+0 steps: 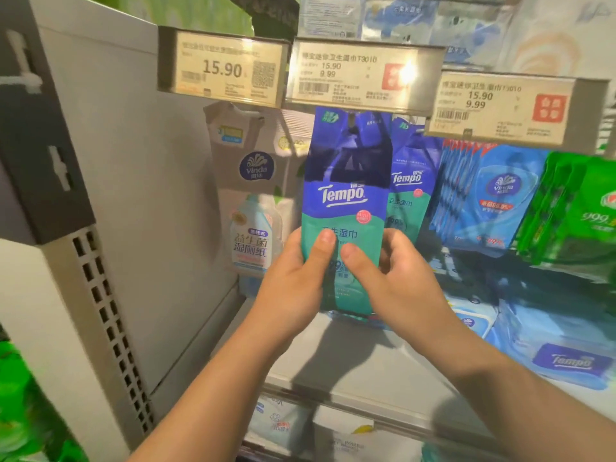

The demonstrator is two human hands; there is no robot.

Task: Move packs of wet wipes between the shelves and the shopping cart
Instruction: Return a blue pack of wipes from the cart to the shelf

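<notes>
A tall blue-and-green Tempo wet wipes pack (346, 195) is held upright in front of the shelf hooks, its top reaching just under a price tag (363, 75). My left hand (296, 278) grips its lower left edge, thumb across the front. My right hand (386, 278) grips the lower right edge, thumb also on the front. A second Tempo pack (408, 191) hangs right behind it. The shopping cart is not in view.
A white Vinda pack (250, 181) hangs to the left, blue Vinda packs (486, 198) and green 999 packs (576, 208) to the right. A flat Tempo pack (570, 365) lies on the shelf board (353, 358) below. A white perforated upright (110, 315) stands at the left.
</notes>
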